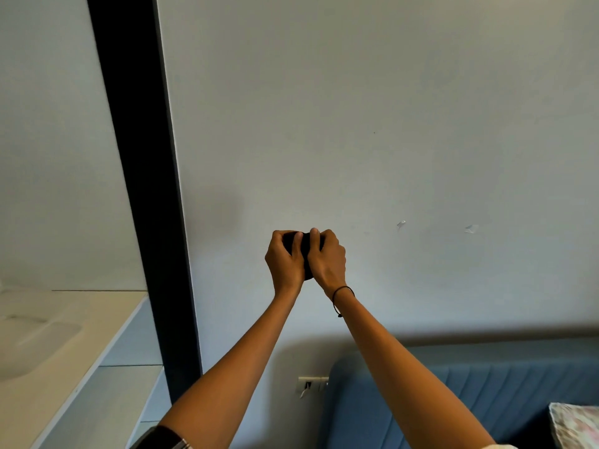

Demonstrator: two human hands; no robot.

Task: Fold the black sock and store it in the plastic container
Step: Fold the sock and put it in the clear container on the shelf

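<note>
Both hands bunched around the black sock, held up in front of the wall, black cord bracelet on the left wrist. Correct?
Not quite. In the head view the black cord bracelet is on the right wrist, not the left. The rest holds: the left hand and right hand are bunched around the black sock, held up in front of the wall.

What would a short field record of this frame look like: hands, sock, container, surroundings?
left hand: raised, wrapped around the sock
right hand: raised, gripping the sock from the other side
black sock: bunched between both hands, mostly hidden
plastic container: not in view
wrist: black cord bracelet on the right
background: pale wall, blue headboard, wall socket
</note>
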